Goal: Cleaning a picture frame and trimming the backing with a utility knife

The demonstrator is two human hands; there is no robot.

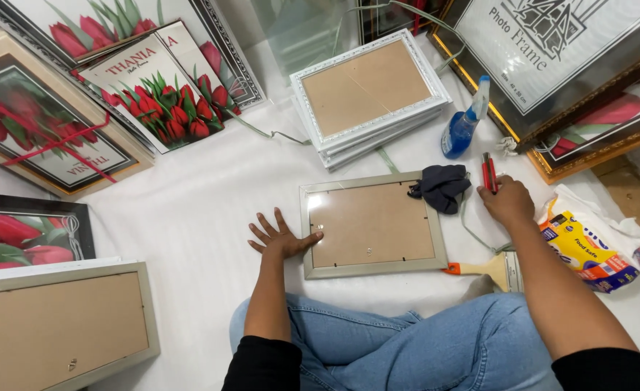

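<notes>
Our left hand (282, 239) flat, fingers spread, holding nothing, thumb touching left edge of frame (372, 224). Frame lies face down on white sheet (204, 203), just ahead of our knees. Our right hand (506, 200) curled round red tool (489, 172), right of frame. Dark cloth (441, 187) at frame's top right corner, touching it. Brush (488, 269) near frame's lower right corner. Blue spray bottle (463, 124) beyond cloth. White frame stack (367, 94) further out. Bag (595, 246) right of our forearm.
</notes>
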